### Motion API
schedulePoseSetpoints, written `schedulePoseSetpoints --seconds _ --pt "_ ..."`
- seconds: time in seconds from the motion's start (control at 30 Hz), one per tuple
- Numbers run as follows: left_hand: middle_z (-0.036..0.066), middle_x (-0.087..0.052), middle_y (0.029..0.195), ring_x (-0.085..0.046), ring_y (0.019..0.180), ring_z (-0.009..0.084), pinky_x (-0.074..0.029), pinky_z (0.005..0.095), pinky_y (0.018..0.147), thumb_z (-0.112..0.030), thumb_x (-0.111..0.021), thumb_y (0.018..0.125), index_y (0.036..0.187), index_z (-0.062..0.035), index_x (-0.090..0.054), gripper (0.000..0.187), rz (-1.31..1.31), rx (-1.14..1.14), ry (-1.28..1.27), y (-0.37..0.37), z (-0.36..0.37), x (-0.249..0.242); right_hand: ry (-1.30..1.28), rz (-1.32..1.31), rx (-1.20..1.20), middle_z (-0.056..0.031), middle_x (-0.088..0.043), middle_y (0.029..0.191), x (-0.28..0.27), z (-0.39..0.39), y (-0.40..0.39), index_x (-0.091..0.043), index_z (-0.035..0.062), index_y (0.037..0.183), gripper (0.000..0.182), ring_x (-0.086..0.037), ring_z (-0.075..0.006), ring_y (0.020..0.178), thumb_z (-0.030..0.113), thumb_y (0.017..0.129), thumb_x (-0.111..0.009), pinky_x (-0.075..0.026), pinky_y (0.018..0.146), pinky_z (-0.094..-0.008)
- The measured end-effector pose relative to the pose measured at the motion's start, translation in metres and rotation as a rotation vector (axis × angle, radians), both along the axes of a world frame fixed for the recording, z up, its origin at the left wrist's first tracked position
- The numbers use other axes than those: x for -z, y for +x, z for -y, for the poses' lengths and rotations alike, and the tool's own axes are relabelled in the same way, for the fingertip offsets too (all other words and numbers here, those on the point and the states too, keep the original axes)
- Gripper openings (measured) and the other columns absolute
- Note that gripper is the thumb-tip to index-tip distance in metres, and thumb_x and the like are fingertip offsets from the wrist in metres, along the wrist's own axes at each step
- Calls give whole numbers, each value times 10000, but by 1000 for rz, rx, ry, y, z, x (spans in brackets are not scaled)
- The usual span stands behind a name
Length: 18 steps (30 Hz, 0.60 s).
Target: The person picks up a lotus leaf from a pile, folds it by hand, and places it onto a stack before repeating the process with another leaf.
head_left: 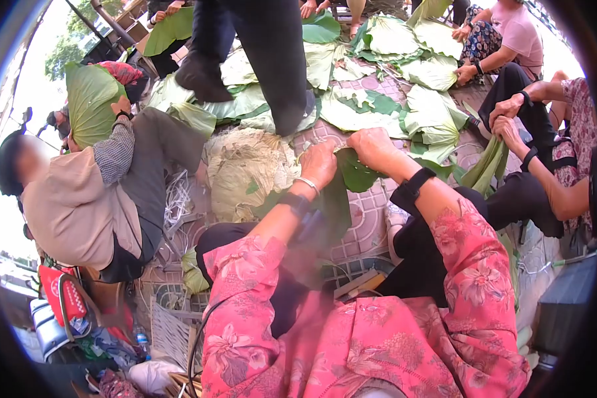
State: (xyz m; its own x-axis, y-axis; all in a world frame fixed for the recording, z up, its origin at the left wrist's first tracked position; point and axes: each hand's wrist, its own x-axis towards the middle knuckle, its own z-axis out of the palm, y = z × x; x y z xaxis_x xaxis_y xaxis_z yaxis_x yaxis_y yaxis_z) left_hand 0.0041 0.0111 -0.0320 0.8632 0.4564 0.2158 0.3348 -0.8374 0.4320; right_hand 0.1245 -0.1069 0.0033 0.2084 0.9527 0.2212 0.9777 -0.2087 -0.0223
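Both my hands are stretched out in front of me, gripping the upper edge of a large green lotus leaf. My left hand has its fingers closed on the leaf, with a pale bracelet at the wrist. Close beside it, my right hand pinches the same leaf, its fingertips partly hidden. The leaf hangs down between my forearms, and its lower part is blurred. Just beyond my left hand lies a pile of dry, yellowish leaves.
Pale and green lotus leaves cover the patterned paving ahead. A person in dark trousers stands across the pile. Seated people are on both sides, some holding leaves. White strips and a red bag lie at left.
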Motion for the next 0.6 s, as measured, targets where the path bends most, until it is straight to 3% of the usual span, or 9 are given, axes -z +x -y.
schedulePoseSetpoints --seconds 0.17,0.27,0.47,0.6 --pt "229 -634 839 -625 781 347 -488 370 735 -22 -492 709 937 15 -636 272 -23 257 -200 5 -21 29 -41 59 -21 -113 -637 725 0 -2 0 -626 97 707 89 -642 -281 721 128 721 -544 -433 646 -427" --pt "200 -651 861 -633 787 309 -484 360 734 -44 -519 728 936 21 -637 248 -20 358 -274 2 -17 21 -55 39 -50 -105 -640 748 5 -3 4 -628 97 706 73 -640 -281 760 119 702 -559 -435 648 -428" --pt "154 -655 814 -622 750 201 -477 330 701 -104 -580 763 927 18 -639 213 -198 322 -434 -5 -6 -11 -248 -227 -38 -130 -649 835 -8 0 11 -661 64 798 159 -628 -315 806 122 653 -630 -456 688 -421" --pt "135 -652 771 -614 714 176 -477 319 682 -126 -610 753 893 6 -652 197 -157 322 -472 -6 -5 -8 -241 -310 -111 -132 -650 822 -8 10 6 -679 90 801 203 -624 -318 813 159 611 -700 -486 689 -409"
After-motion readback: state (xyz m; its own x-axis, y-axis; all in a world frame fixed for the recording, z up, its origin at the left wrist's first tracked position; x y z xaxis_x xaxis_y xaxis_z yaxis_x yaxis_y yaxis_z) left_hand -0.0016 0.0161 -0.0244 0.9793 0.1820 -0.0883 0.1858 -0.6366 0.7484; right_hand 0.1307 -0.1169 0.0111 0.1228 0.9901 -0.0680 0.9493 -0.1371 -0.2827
